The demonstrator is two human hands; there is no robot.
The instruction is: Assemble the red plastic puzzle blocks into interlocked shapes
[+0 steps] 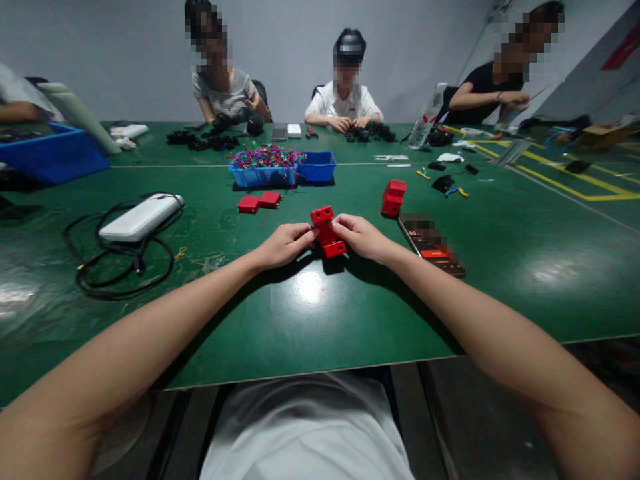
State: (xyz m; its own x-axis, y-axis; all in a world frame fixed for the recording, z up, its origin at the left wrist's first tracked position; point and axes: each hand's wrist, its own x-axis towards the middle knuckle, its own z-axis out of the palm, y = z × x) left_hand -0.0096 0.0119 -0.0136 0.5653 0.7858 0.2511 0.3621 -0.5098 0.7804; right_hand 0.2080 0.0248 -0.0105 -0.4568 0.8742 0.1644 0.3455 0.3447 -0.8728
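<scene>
Between my two hands, a little above the green table, is a red block-like part with a stepped shape and dark round holes at its ends. My left hand pinches its left side with thumb and fingers. From the right, my right hand grips the same part, fingers closed on its edge. Beyond my left hand lie flat red parts, touching each other. A similar red block stands beyond my right hand. My fingers cover the sides of the held part.
A phone lies right of my right hand. At left rests a white power bank with a coiled black cable. Ahead stand blue bins, one heaped with coloured wires. A plastic bottle and several people are across the table.
</scene>
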